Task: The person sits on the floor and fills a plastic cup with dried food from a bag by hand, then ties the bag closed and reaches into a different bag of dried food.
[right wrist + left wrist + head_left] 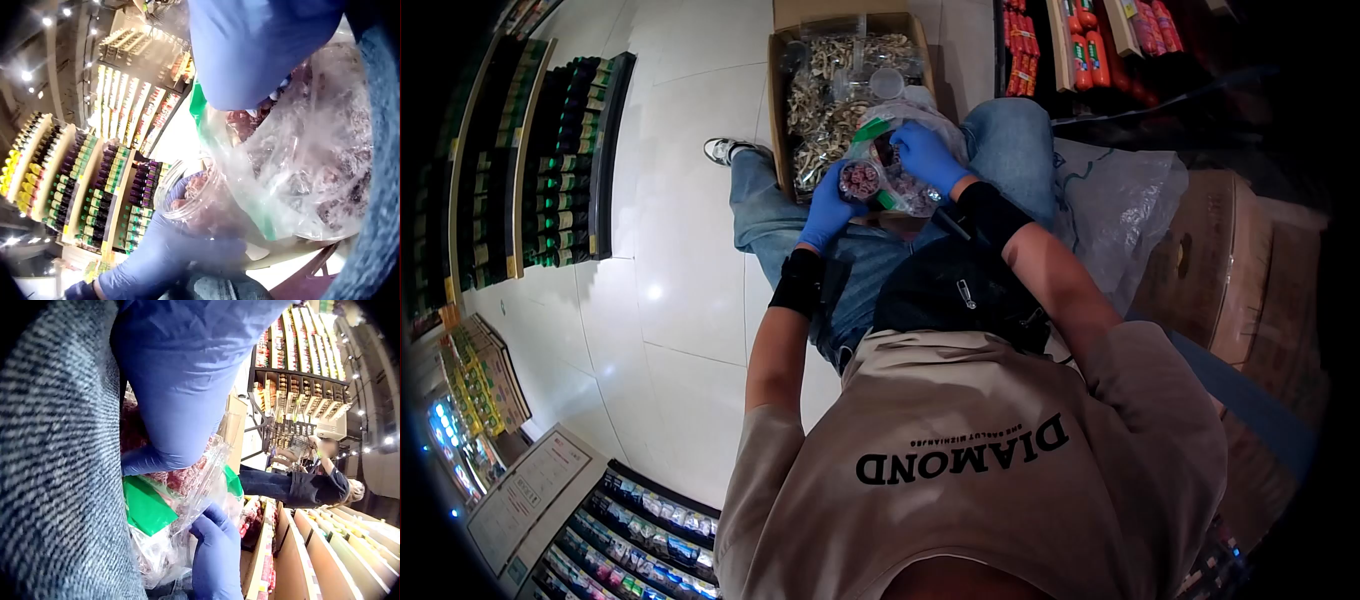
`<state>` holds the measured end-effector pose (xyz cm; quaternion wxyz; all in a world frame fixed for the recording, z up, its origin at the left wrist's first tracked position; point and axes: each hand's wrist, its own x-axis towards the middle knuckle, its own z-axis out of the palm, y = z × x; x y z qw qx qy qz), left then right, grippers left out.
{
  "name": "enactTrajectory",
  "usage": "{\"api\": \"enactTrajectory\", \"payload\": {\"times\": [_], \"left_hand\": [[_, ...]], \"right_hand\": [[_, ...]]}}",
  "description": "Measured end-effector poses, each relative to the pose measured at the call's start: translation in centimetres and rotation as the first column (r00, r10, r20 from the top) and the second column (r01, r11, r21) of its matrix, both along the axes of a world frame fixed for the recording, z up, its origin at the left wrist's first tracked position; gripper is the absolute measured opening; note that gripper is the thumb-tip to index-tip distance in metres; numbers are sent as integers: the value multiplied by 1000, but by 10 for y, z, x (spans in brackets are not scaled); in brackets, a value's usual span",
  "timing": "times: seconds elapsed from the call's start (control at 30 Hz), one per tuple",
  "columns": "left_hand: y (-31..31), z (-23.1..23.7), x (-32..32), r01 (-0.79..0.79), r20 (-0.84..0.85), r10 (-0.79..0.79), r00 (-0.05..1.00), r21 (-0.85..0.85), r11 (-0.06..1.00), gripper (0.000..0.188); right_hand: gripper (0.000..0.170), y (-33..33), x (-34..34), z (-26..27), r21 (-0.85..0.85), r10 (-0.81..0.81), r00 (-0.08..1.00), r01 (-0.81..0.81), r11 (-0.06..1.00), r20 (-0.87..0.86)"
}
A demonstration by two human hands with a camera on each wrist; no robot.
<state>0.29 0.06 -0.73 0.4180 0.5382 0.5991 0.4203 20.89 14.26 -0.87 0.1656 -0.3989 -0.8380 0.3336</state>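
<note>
My blue-gloved left hand (828, 210) grips a clear round jar (861, 180); its mouth is tipped toward the bag, and reddish-brown dried pieces (199, 186) show inside. Beside it, a clear plastic bag (916, 196) with green bands (197, 106) lies open in my lap, holding more of these pieces (245, 125). My right hand (932, 157), also gloved in blue, reaches into the bag's mouth. Its fingers are bent down over the pieces in the right wrist view, their tips partly hidden; whether they pinch any I cannot tell.
An open cardboard box (778, 120) filled with clear containers of pale dried food stands between my legs. Bottle shelves (565, 160) are to the left, sausage shelves (1090, 50) at upper right. Cartons (1190, 240) and a plastic sheet (1115, 200) lie right. Another person (306, 487) stands beyond.
</note>
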Motion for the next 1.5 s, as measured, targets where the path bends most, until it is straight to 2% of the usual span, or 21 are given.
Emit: {"api": "enactTrajectory", "payload": {"times": [0.07,0.17,0.3,0.37,0.4,0.47,0.5,0.57,0.7,0.87,0.97,1.1,1.17,1.2,1.27,1.37,1.5], "left_hand": [[0,0,0,0,13,0,1000,1,1000,81],[-1,3,0,-10,-11,10,1000,-24,1000,80],[-1,-2,0,-8,-2,8,1000,5,1000,80],[0,-4,-1,-8,10,8,1000,10,1000,80],[0,-4,-1,-3,19,3,1000,8,1000,81],[0,-5,-1,2,28,-2,1000,7,1000,82],[0,-7,-1,3,44,-3,999,-3,1000,82],[0,-10,-3,3,58,-2,998,-13,1000,83],[0,-12,-4,3,-11,-3,1000,-4,1000,85],[0,-9,-3,2,-15,-2,1000,0,1000,85],[0,-5,-2,5,-23,-5,1000,-6,1000,84],[0,-3,-1,1,-26,-1,1000,7,1000,82],[0,-2,-1,3,-20,-3,1000,2,1000,82],[0,-2,-1,4,-11,-4,1000,0,1000,82],[1,-3,-1,7,-3,-7,1000,-2,1000,82],[1,-6,-2,7,8,-7,1000,-2,1000,82],[0,-7,-3,7,0,-7,1000,-9,1000,83]], "right_hand": [[30,-3,1,-5,141,31,999,-28,990,-15],[40,-3,-2,-17,157,28,996,-41,987,85],[46,-10,0,-15,162,20,998,-31,986,66],[48,-9,-4,-15,36,57,998,-58,998,27],[48,-7,-7,-17,38,57,998,-58,998,28],[53,-4,-11,-19,78,179,970,-194,978,163],[53,-5,-12,-19,79,179,970,-193,978,162],[52,-9,-15,-19,240,161,956,-221,945,245],[51,-8,-15,-9,203,167,956,-218,955,241],[42,-12,-14,3,97,145,984,-155,983,101],[39,-10,-16,1,49,161,979,-168,985,123],[32,-6,-18,-9,120,158,978,-175,977,135],[22,-5,-15,-11,63,98,995,-99,993,25],[22,-4,-14,-17,63,98,995,-99,993,24],[18,-5,-14,-30,191,69,989,-43,981,-131],[17,-4,-14,-32,173,27,999,-19,985,-45],[16,-6,-12,-21,182,11,999,-5,983,-33]]}}
